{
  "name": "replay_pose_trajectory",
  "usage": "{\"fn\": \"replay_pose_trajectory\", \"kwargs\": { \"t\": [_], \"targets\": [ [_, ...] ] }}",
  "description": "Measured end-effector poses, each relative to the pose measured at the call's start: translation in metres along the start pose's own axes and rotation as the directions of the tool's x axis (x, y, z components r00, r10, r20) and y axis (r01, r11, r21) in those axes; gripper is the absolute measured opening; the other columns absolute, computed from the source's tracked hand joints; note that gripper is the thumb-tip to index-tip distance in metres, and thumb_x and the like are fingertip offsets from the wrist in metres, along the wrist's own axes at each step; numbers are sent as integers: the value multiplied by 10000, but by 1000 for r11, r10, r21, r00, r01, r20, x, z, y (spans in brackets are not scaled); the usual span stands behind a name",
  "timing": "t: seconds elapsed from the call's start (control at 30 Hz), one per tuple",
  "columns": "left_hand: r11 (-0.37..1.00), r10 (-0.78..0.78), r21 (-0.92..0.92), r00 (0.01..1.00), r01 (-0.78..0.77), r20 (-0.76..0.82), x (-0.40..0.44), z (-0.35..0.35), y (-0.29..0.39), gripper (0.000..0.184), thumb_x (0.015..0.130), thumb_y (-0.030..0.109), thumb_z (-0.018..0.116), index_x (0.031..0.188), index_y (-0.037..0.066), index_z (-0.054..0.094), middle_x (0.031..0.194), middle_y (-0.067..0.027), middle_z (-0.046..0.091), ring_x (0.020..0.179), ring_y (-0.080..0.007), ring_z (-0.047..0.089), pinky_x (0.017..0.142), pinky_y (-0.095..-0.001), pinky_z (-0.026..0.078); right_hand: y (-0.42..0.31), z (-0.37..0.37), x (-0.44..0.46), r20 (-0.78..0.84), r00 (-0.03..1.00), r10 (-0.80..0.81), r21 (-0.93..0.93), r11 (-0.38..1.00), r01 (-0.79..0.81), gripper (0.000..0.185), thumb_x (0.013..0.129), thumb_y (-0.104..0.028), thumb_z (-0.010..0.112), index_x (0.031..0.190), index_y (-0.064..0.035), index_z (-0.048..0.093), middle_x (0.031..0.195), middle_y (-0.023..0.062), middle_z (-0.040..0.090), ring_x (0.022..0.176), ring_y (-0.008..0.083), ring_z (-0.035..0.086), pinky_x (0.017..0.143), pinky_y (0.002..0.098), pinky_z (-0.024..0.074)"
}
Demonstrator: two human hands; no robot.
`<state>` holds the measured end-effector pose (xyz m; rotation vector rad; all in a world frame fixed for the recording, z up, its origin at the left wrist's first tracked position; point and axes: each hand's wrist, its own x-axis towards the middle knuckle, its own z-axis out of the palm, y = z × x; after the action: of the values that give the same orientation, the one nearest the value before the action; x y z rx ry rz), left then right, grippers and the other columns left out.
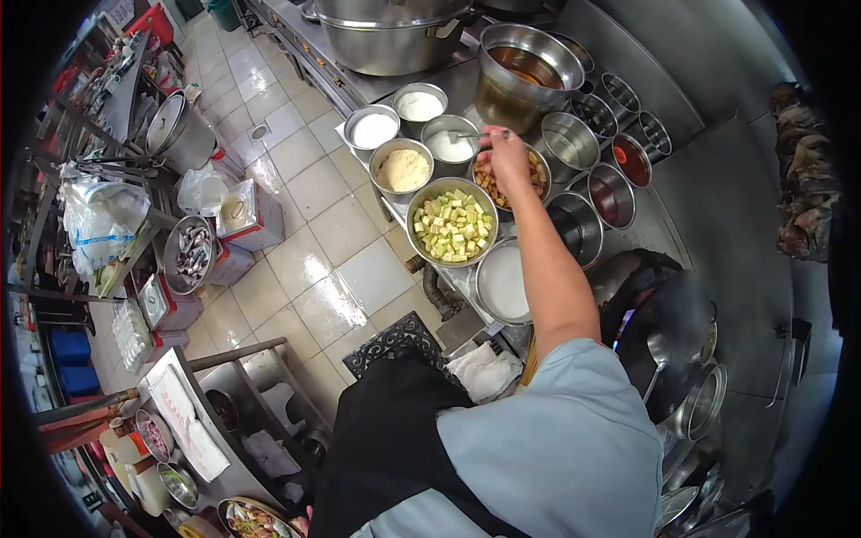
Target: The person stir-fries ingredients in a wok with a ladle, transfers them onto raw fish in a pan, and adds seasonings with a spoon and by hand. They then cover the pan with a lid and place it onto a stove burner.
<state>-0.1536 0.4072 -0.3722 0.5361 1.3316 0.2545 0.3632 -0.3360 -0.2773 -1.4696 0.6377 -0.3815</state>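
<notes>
Over a grey stainless-steel bench [664,231], the bare right hand [508,163] is holding a slim, silvery metal spoon [465,135], its grip closed around the handle. The spoon is lying nearly level, its bowl end pointing to the left above a round steel container of white powder [453,171]; whether the tip is touching the powder or just hanging over it, I cannot tell. A wide steel bowl of golden-brown chunks [486,183] is sitting beneath the hand and wrist, a wide steel bowl of pale green cubes [453,224] is standing nearer the body, and a round steel container of pale yellow powder [402,169] is standing to its left. Beyond the hand, a large deep steel pot of brown liquid [493,100] is standing on the bench. The spoon is looking light and stiff, hardly fragile, though its smooth handle could be turning slippery under damp or oily fingers; the end of the handle away from the bowl, where the fingers are pinching it, seems the sound place to take hold. The powder is looking soft and loose, likely to be sliding off any tilted spoon. Low down, only a sliver of the left hand [308,522] is showing near a round dish of mixed food [251,520], and its grip is staying unreadable.
</notes>
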Motion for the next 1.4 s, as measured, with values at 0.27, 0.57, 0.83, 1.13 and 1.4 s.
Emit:
{"fn": "replay_pose_trajectory", "kwargs": {
  "t": [0.27, 0.57, 0.83, 1.13, 1.4],
  "targets": [
    [1000, 8, -8, 999, -8, 37, -7, -3, 0, 428, 982, 415, 639, 1318, 152, 610, 1316, -94, 613, 953, -247, 657, 856, -382, 583, -4, -11, -24, -42, 992, 121, 256, 961, -106, 238, 1090, -229, 455, 1192, -50, 573, 994, 88, 615, 613, 115, 530, 457, 248, 387],
    [998, 45, -51, 970, -34, 241, -48, 1, -10, 440, 983, 430, 629, 1345, 182, 593, 1378, -92, 574, 946, -228, 643, 832, -363, 584, -47, -12, -79, 393, 913, 107, 393, 878, -272, 260, 1066, -276, 538, 1215, -76, 611, 952, 42, 649, 642, 74, 471, 467, 215, 335],
    [946, 115, -325, 953, -18, 282, -88, -5, -38, 211, 1006, 265, 612, 1114, 84, 625, 939, -151, 706, 610, -222, 604, 634, -379, 569, -5, 159, -246, 863, 484, 144, 133, 860, -493, 281, 1080, -259, 523, 1246, -53, 616, 945, 40, 653, 619, 60, 473, 436, 194, 343],
    [950, 106, -310, 888, 43, 448, -105, -67, -38, 252, 1054, 311, 551, 1170, 88, 548, 826, -101, 644, 563, -145, 572, 645, -377, 557, 16, 327, -536, 981, -30, 193, -180, 828, -531, 271, 1069, -270, 538, 1180, -35, 614, 905, 62, 648, 645, 78, 509, 494, 228, 377],
    [982, 107, -188, 839, -5, 533, -111, -123, -31, 269, 1073, 328, 524, 1174, 79, 535, 814, -116, 664, 533, -146, 587, 613, -351, 548, 22, 381, -711, 953, -155, 262, -300, 892, -339, 252, 1068, -235, 480, 1150, -33, 609, 910, 56, 590, 650, 94, 497, 516, 241, 392]
  ]
}}
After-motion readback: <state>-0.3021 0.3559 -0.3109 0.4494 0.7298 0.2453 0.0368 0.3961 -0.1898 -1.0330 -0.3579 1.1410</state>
